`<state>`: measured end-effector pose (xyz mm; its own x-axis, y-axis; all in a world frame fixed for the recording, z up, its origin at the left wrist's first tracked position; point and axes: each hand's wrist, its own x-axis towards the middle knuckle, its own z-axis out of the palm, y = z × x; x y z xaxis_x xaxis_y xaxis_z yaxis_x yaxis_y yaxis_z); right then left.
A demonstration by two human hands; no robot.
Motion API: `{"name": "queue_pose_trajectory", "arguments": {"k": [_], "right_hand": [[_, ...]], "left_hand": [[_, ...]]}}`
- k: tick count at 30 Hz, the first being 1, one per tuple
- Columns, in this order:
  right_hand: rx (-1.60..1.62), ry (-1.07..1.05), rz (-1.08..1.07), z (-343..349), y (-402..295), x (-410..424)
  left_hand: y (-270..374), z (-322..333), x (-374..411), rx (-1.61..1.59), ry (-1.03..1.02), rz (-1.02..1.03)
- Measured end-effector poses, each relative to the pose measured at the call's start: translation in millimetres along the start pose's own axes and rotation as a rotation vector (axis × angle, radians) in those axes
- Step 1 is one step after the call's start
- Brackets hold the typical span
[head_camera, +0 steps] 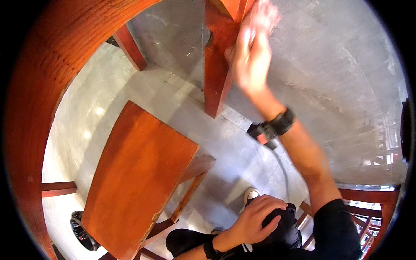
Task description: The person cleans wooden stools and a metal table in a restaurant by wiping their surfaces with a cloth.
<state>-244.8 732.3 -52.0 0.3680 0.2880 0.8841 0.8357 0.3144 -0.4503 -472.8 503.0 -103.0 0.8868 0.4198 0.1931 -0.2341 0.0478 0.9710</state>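
Note:
My right hand [255, 48] reaches far forward and lies against the side of a reddish-brown wooden leg [216, 71]. Its fingers are motion-blurred, and whether anything is held between palm and wood is hidden. Over my knee [286, 224], in black trousers, rests my left hand [260, 217], with fingers and thumb apart and nothing in it. To its left stands a wooden stool or bench [139, 175] whose seat edge is chipped near the front. Both wrists wear black bands.
A thick curved wooden edge [35, 130] frames the left side. On the floor, a black device with a red part [263, 138] trails a grey cable [284, 169]. A black bag-lined bin [83, 230] stands at lower left. Wooden furniture [370, 196] lies to the right, beside a grey wall [331, 81].

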Motion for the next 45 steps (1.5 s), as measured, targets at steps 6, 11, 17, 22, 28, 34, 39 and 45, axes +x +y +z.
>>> {"name": "queue_pose_trajectory", "arguments": {"k": [6,11,17,22,28,34,39,45], "right_hand": [[-0.072,0.094,-0.089,8.8,6.7,19.3],[-0.228,0.093,0.019,34.4,38.7,-122.1],[-0.421,-0.414,0.359,16.6,118.6,-300.7],[-0.28,-0.87,0.58,-1.5,118.9,-307.5],[-0.131,-0.701,0.781,-16.0,92.0,-263.6],[0.376,-0.734,0.569,-9.6,-72.4,-84.1],[-0.089,-1.335,0.006,24.8,-170.6,-47.6],[-0.09,-1.001,-0.349,47.0,-171.4,-102.6]], "left_hand": [[0.7,-10.2,-5.5,0.002,0.008,-0.023],[1.1,-9.4,-10.1,0.019,0.037,-0.036],[5.5,-4.3,-4.7,0.001,0.067,-0.016],[-3.8,-5.6,-10.1,-0.068,-0.011,-0.075],[-20.7,-2.7,-9.3,-0.15,-0.108,-0.201],[-26.0,-4.1,-14.4,-0.032,-0.105,-0.165],[-37.9,-13.9,-5.6,0.038,-0.119,-0.209],[3.5,-61.3,-39.8,0.631,0.434,-0.149]]}}
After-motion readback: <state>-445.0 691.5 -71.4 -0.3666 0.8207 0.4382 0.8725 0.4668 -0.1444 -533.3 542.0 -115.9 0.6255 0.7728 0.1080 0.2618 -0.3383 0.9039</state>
